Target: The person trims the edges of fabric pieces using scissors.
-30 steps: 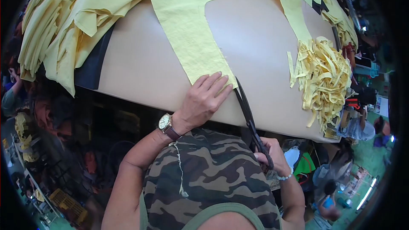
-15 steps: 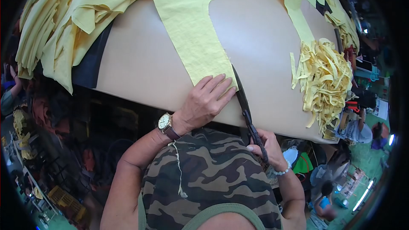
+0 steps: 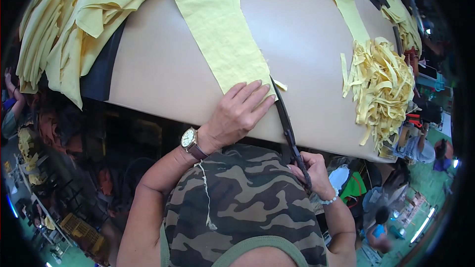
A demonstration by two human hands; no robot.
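Note:
A yellow fabric piece reaches down the table toward me and narrows at the near end. My left hand lies flat on that end, fingers stretched out, pressing it to the tabletop. Long dark scissors run along the fabric's right edge, their tips pointing away from me. My right hand is wrapped around the scissor handles at the table's near edge. The blades look nearly together. Just right of the blades lies a short yellow scrap, its lower end close to them.
A heap of narrow yellow strips sits on the right of the beige table. Folded yellow cloth hangs over the left side. A yellow crate stands at lower left. Other people are at the sides.
A short yellow scrap now shows right of the blades, where bare tabletop was. The scissor handles have come closer together. My left hand keeps its place on the fabric.

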